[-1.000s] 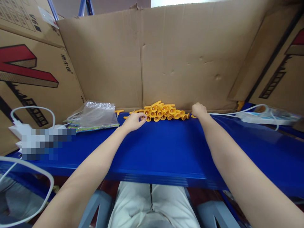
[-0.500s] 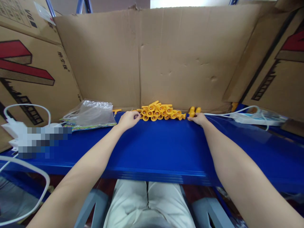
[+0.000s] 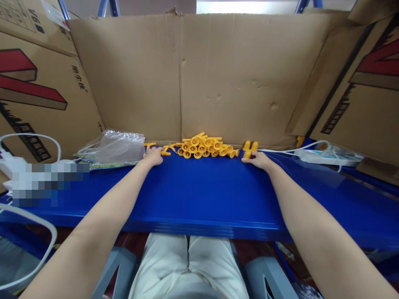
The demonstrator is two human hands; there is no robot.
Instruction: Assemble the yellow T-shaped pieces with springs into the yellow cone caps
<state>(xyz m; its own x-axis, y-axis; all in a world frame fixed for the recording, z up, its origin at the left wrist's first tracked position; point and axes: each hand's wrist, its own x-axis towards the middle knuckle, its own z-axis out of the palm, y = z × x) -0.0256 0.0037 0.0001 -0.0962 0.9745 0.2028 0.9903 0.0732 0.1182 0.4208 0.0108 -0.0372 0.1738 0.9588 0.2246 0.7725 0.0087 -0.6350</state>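
Observation:
Several yellow cup-ended pieces (image 3: 202,148) lie stacked against the cardboard at the back of the blue shelf, most with their round openings facing me. Left of the stack, my left hand (image 3: 153,156) rests by some yellow branched pieces (image 3: 167,149); whether its fingers grip one is too small to tell. On the right, my right hand (image 3: 256,160) has its thumb and fingers around the lower part of a small group of upright yellow pieces (image 3: 250,146). A thin chain shows between the branched pieces and the stack.
A clear plastic bag (image 3: 120,147) lies on the left, beside white plugs and a cable (image 3: 34,135). On the right sits a white power strip (image 3: 327,157) with cables. Cardboard (image 3: 249,74) walls the back; the blue shelf's edge (image 3: 199,228) is nearest me.
My left hand has moved left, away from the stack, uncovering branched yellow pieces and the chain. My right hand stays by the small group at the right. The view has shifted slightly.

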